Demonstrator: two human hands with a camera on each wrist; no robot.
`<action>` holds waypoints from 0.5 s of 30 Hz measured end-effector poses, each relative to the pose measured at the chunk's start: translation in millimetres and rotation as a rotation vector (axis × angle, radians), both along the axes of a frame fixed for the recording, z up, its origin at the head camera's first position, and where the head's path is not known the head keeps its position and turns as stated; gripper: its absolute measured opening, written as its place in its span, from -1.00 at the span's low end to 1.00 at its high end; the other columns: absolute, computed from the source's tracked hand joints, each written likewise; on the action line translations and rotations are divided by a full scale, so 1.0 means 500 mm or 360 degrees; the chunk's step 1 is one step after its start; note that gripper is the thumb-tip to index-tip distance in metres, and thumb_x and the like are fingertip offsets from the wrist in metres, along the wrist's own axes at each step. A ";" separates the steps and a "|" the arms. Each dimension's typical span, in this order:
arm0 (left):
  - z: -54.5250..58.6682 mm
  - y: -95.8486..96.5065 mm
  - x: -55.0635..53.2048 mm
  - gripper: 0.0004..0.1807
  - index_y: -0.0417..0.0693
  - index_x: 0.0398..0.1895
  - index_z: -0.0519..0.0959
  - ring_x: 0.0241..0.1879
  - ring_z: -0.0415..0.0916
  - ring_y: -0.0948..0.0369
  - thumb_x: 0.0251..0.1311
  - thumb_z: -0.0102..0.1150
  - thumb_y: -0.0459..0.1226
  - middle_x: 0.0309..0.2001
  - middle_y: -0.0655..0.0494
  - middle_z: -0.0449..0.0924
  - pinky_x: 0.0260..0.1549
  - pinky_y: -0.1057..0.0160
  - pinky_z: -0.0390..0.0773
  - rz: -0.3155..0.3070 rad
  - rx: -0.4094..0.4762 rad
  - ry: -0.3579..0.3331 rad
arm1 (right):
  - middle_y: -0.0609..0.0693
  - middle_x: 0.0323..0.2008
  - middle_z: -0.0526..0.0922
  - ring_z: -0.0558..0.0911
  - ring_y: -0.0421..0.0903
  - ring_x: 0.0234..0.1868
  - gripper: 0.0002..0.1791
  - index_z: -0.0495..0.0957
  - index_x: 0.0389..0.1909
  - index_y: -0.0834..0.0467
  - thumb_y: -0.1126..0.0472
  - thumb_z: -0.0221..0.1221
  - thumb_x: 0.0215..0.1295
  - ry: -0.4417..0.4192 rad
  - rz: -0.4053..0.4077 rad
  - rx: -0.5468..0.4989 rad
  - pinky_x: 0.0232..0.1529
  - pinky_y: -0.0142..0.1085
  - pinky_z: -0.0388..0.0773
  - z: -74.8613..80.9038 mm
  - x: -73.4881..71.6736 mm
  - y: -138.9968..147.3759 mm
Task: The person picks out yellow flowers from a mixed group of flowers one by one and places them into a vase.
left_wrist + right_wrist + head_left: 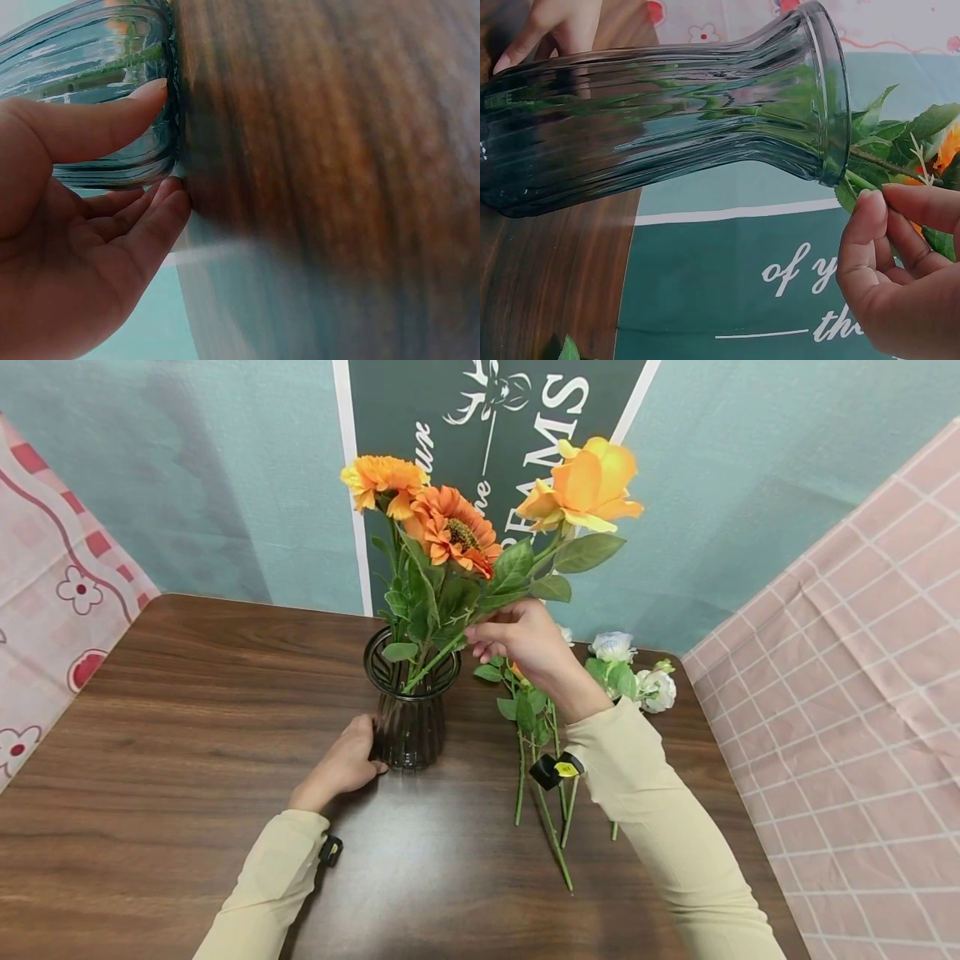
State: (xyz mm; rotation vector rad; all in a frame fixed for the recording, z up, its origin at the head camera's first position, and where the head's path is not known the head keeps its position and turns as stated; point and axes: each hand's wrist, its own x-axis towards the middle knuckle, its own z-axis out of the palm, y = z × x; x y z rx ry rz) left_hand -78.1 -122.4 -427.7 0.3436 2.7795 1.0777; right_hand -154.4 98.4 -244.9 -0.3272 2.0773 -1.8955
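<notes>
A dark, ribbed glass vase (408, 727) stands upright on the table. My left hand (347, 760) grips it low on its left side; in the left wrist view the thumb (112, 127) lies across the glass near the base. My right hand (525, 639) pinches the green stem of a yellow-orange rose (588, 485) just above the rim. That stem slants down into the vase mouth, its bloom leaning out to the right. An orange sunflower-like bloom (461, 531) and a ruffled orange flower (386, 481) rise from the vase, among green leaves.
Right of the vase, several green stems (551, 827) lie on the wooden table (187, 760), partly under my right forearm. White and pale blue flowers (613, 647) lie at the back right. A teal cloth with a dark printed panel (420, 393) hangs behind; pink checked cloth (847, 693) borders the right.
</notes>
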 end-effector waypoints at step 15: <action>-0.009 0.000 -0.004 -0.40 -0.51 0.00 0.19 0.06 0.23 -0.22 -0.10 0.22 -0.44 -0.05 -0.38 0.26 0.08 -0.06 0.26 0.0000 -0.0022 -0.0015 | 0.12 -0.55 0.59 0.53 -0.12 -0.63 -0.87 0.49 -0.33 0.52 0.53 0.10 0.08 -0.0042 0.0014 0.0075 -0.52 -0.33 0.55 -0.011 0.000 -0.010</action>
